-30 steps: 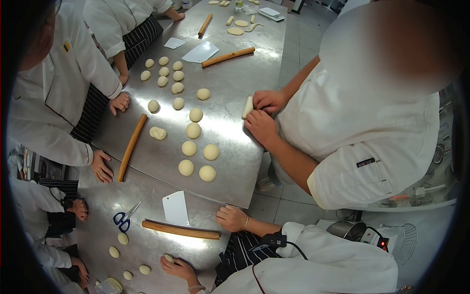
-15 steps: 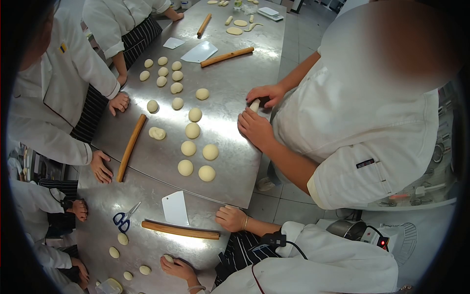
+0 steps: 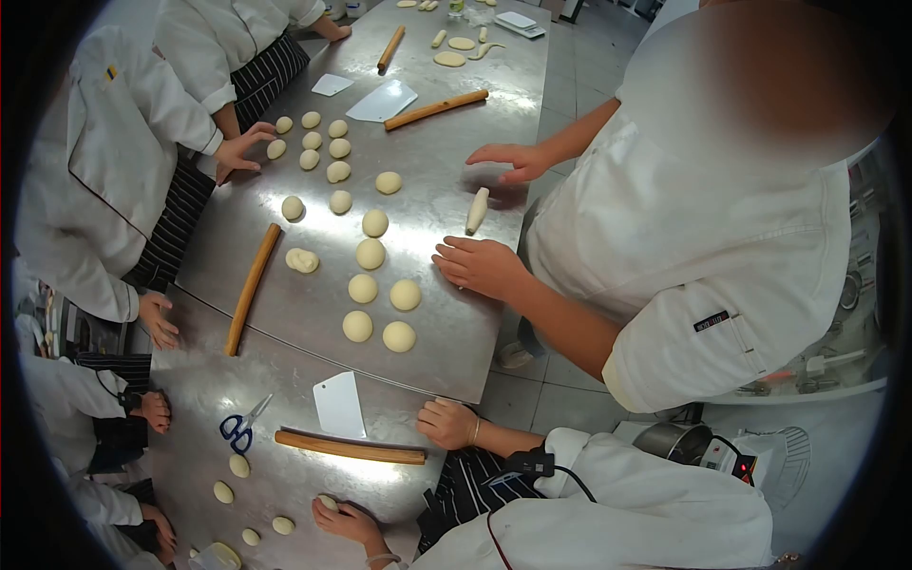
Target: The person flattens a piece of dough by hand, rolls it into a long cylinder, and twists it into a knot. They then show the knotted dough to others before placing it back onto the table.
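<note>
At the bottom, my left hand (image 3: pixel 344 522) is closed around a small dough ball (image 3: pixel 328 501), which partly shows between its fingers. My right hand (image 3: pixel 448 424), a band at its wrist, rests at the table's edge with fingers curled and nothing visible in them. In front of my hands lie a wooden rolling pin (image 3: pixel 350 447) and a white dough scraper (image 3: pixel 339 405). Small dough balls (image 3: pixel 283 524) sit left of my left hand, and blue-handled scissors (image 3: pixel 244 425) lie beyond them.
Across the steel table (image 3: pixel 456 366) are several larger dough balls (image 3: pixel 405 294) and another rolling pin (image 3: pixel 254 290). A co-worker's hands (image 3: pixel 483 267) flank a dough roll (image 3: pixel 478 211) at the right. Other people's hands (image 3: pixel 158 318) rest along the left edge.
The co-worker at the right has moved both hands apart, uncovering the dough roll. A person at the upper left has reached toward the small dough balls. My hands have stayed put.
</note>
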Available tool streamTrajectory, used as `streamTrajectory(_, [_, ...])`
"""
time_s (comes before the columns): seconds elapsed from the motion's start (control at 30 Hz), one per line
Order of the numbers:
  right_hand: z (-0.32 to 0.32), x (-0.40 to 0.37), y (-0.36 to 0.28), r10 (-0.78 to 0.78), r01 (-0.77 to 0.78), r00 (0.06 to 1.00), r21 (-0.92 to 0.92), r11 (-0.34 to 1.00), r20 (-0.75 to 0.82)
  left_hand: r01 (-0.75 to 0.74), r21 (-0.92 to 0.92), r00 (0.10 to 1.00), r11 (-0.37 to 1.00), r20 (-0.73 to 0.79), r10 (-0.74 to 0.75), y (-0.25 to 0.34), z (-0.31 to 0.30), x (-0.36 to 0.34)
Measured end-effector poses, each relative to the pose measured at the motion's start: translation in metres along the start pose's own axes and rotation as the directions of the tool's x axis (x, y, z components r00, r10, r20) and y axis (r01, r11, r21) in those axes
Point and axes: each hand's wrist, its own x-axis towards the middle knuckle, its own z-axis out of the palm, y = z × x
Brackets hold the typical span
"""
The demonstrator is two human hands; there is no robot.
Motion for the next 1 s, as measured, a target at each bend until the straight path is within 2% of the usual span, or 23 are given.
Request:
streamTrajectory(0.77, [0.0024, -0.0009, 0.0005, -0.002, 0.002, 1.0, -0.005, 1.0, -0.023, -0.019, 0.004, 0.999, 1.0, -0.031, 0.019, 0.0029, -0.0005, 0.0013])
streamTrajectory(1.0, [0.0021, -0.001, 0.0006, 0.011, -0.011, 1.0, 0.0, 1.0, 0.018, -0.008, 0.007, 0.999, 1.0, -0.032, 0.008, 0.0022, -0.0004, 0.0017])
